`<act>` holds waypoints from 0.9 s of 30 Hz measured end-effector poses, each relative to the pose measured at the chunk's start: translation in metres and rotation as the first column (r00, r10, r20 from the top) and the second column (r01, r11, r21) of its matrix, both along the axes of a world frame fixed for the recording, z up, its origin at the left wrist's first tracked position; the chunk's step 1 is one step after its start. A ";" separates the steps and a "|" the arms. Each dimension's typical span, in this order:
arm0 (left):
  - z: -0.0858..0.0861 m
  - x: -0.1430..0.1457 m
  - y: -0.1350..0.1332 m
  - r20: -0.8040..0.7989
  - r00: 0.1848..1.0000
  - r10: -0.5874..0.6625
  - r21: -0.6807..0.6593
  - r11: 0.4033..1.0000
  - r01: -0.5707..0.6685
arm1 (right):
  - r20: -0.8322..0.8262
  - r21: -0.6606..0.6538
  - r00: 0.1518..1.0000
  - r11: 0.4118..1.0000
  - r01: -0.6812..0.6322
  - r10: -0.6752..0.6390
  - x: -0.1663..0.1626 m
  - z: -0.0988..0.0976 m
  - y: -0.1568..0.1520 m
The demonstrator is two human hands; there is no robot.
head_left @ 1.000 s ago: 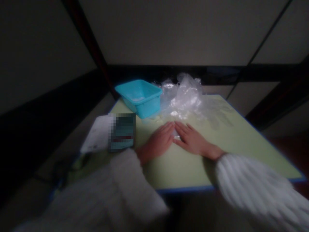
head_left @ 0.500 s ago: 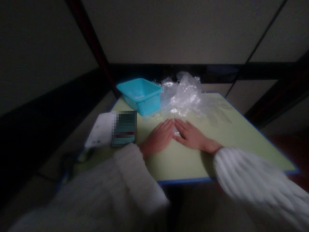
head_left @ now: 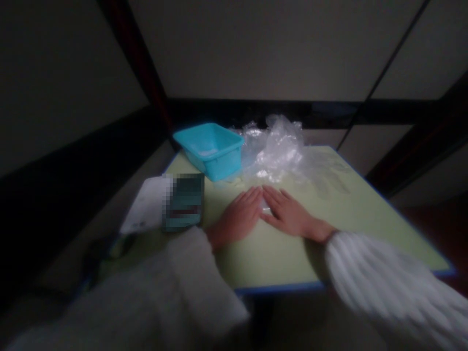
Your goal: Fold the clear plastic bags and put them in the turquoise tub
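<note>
My left hand [head_left: 240, 214] lies flat near the middle of the table, fingers stretched out and pointing away from me. Beside it my right hand [head_left: 287, 210] is flat too, its fingertips meeting those of the left. A small whitish, clear-looking piece [head_left: 265, 204] shows in the gap between the hands. Most of it is hidden under the fingers, and I cannot make out its kind. Beyond my fingertips lies a heap of crumpled clear plastic bags [head_left: 280, 151].
A turquoise plastic basket [head_left: 224, 163] stands at the back left. Nearer, at the table's left edge, lie a white flat device [head_left: 146, 204] and a dark pixelated object [head_left: 185, 202]. The pale green table [head_left: 278, 268] has a blue rim. A wall panel stands behind.
The whole scene sits slightly lower in the view, as the camera has tilted a little. My hands keep the same flat pose, fingertips together. Nothing on the table has visibly moved.
</note>
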State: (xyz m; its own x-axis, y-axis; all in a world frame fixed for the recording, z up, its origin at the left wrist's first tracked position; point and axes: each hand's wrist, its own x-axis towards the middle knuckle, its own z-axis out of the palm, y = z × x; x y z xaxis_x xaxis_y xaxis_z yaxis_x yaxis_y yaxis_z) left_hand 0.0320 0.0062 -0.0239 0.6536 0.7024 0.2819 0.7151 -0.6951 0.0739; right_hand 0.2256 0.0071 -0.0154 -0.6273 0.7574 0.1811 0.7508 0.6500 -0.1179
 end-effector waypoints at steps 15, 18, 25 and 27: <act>0.006 0.002 -0.006 -0.040 0.999 0.023 -0.051 0.998 -0.025 | -0.008 0.013 1.000 1.000 0.015 -0.015 0.000 -0.004 -0.005; 0.007 0.002 -0.006 -0.041 0.999 0.014 -0.046 0.999 -0.016 | 0.000 0.005 1.000 1.000 0.013 -0.013 0.000 -0.003 -0.005; 0.013 0.001 -0.005 -0.048 0.998 0.028 -0.088 0.996 -0.032 | 0.013 -0.015 1.000 1.000 -0.009 0.009 0.002 0.001 -0.004; 0.014 0.000 -0.006 -0.055 0.998 0.034 -0.098 0.994 -0.039 | 0.030 -0.026 1.000 1.000 -0.009 0.010 0.003 0.002 -0.004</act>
State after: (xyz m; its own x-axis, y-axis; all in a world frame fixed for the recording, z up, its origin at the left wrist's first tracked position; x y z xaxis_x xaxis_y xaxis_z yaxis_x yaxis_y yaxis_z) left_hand 0.0324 0.0005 -0.0104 0.6395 0.7486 0.1752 0.7445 -0.6598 0.1019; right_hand 0.2290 0.0029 -0.0139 -0.6396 0.7553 0.1427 0.7478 0.6544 -0.1122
